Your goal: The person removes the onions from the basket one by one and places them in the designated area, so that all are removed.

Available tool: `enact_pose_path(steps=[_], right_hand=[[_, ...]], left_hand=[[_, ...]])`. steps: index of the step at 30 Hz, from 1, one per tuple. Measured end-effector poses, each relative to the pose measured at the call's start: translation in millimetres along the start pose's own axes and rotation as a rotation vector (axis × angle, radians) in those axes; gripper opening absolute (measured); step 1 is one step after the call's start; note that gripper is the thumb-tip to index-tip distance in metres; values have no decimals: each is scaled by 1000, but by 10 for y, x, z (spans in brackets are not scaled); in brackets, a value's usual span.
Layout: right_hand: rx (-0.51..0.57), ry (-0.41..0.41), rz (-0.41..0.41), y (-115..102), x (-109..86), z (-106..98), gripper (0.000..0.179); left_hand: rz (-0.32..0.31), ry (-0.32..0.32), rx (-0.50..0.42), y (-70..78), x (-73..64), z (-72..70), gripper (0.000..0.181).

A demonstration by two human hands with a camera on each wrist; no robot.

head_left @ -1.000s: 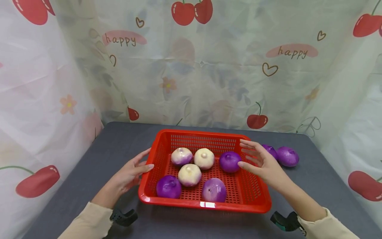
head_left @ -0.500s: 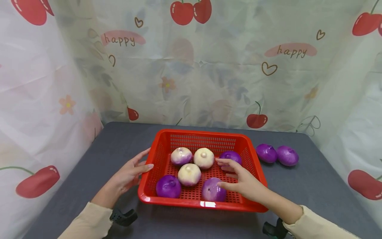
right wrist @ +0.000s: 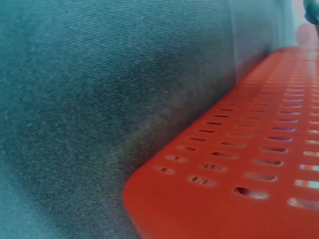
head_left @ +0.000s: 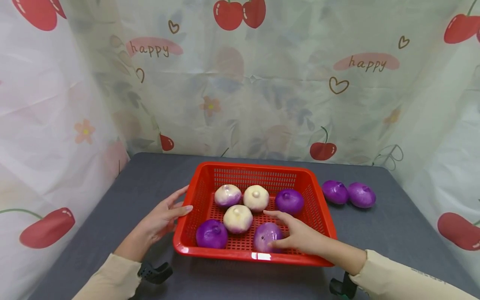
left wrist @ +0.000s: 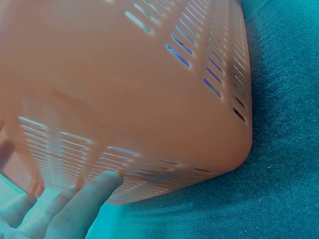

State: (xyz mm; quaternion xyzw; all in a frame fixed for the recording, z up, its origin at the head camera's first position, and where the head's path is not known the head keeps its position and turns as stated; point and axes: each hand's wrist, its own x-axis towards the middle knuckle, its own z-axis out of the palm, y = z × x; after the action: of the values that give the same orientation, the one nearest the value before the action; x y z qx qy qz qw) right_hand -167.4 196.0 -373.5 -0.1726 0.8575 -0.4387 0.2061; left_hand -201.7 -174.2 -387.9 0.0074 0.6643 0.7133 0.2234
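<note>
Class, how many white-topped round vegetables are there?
3 glossy white-topped round vegetables, all in the slotted red plastic basket: one at back left, one to its right, one nearer the front.

Cream sleeves, black wrist straps

Head view: light is falling soft and even; glare is whitening the basket rim just below the right-hand fingers, shadow pooling on the table beneath. Left wrist: haze is bleaching colours above the left-hand fingers, teal tinting the table. Right wrist: teal spreading, far detail softening.
</note>
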Motion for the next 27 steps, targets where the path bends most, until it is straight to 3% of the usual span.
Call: enact_pose_path(steps=[12, 27], right_hand=[[-40, -119, 13, 61, 56, 28, 77], [-43, -78, 14, 38, 41, 35, 73]], left_hand=[[-8, 4, -2, 3, -1, 2, 80], [-1, -2, -11, -9, 5, -5, 79]])
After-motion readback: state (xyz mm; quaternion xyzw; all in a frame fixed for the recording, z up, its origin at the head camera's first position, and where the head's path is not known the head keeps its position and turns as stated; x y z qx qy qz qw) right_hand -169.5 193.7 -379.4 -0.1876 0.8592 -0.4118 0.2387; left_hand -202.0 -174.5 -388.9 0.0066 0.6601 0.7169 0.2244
